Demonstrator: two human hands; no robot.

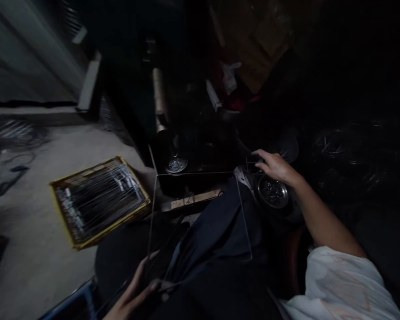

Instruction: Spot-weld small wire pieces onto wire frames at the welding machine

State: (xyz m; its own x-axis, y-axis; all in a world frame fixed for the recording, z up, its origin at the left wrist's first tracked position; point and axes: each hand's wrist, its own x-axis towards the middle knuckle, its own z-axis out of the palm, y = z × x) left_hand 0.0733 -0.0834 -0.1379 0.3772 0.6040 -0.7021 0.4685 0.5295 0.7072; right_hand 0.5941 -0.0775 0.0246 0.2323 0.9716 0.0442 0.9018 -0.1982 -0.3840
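In the lower left of the head view, my left hand (138, 291) is closed on a thin bent wire frame (200, 174). The frame's long straight sides rise over my lap, with a crossbar at the far end. To the right, my right hand (278, 168) reaches forward with its fingers curled, beside the far right corner of the wire. Whatever is between those fingertips is too dark to name. Just below that hand is a round metal bowl (272, 192) of small metal pieces.
On the floor at left stands a yellow crate (102, 240) of wire pieces. A small dish (176, 165) of metal bits lies ahead, near a wooden strip (196, 199). A blue container edge (73, 304) shows at lower left. The right side is very dark.
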